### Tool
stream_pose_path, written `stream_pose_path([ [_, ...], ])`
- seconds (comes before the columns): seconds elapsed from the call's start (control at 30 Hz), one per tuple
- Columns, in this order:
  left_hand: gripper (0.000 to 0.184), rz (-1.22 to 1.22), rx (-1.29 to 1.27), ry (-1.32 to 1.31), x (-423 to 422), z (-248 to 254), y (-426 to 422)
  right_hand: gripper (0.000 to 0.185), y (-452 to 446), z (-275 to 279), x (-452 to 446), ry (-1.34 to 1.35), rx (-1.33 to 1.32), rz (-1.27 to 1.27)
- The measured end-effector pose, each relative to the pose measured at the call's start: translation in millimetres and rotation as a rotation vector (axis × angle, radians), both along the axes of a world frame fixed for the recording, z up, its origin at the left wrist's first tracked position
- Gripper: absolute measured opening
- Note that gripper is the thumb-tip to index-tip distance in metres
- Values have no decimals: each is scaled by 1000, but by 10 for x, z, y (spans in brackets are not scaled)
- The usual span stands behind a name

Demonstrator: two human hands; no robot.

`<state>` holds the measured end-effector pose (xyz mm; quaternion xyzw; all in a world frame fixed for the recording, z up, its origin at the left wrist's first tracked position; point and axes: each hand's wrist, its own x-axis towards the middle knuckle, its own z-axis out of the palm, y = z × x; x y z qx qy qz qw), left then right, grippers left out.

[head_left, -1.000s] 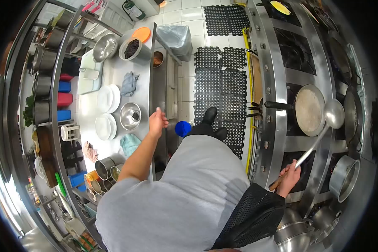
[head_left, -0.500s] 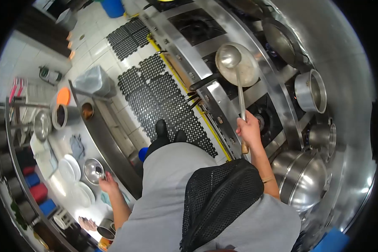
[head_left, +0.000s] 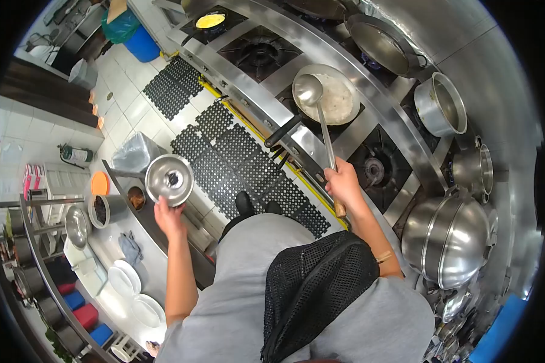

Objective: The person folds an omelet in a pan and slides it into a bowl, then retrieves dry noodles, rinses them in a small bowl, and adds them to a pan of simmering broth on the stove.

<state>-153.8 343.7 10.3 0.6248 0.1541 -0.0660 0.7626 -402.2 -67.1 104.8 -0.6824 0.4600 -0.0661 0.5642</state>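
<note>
My left hand [head_left: 170, 218] grips the rim of a shiny metal bowl [head_left: 156, 175], holding it up past the edge of the left counter. A dark patch shows at the bowl's bottom; contents or reflection, I cannot tell. The fingers of my right hand [head_left: 344, 183] are wrapped round the long handle of a ladle [head_left: 326, 130]. The ladle's round head hangs over the left part of a frying pan [head_left: 355, 85] on the stove; whether it touches the whitish contents [head_left: 337, 100] is unclear. The pan's black handle [head_left: 283, 131] points toward me.
Steel pots [head_left: 440, 104] and a large rounded steel vessel [head_left: 448, 242] stand to the right. A small pan with yellow food [head_left: 211, 21] sits at the stove's far end. White plates [head_left: 125, 278] lie on the left counter [head_left: 97, 297]. Black mats [head_left: 224, 157] cover part of the floor.
My left hand has lifted the metal bowl off the counter and brought it up and to the right. My right hand still holds the ladle over the frying pan. The view has shifted somewhat.
</note>
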Motion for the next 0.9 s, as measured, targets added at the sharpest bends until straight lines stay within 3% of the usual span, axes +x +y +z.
stream_pose_path([
  [0.3,32,-359,-114,-2,798,115,-1682,28,-33,-183,140,42,13,-44],
  [0.37,28,-460,-134,7,898,121,-1858,38,88,-171,149,288,-726,98],
  [0.4,28,-480,-117,11,931,115,-1926,51,117,-138,142,378,-628,89],
  [0.53,28,-542,-85,-17,1014,81,-2114,53,191,-211,118,334,-613,34],
  [0.6,28,-558,-91,1,1074,-6,-2142,47,190,-293,157,136,-546,20],
  [0.73,29,-561,-127,5,1111,-49,-2154,40,312,-167,259,107,-268,-20],
  [0.8,30,-557,-141,7,1114,-100,-2113,20,430,77,315,68,-95,-85],
  [0.9,31,-534,-126,68,1121,-172,-1998,21,433,-211,241,60,-183,-90],
])
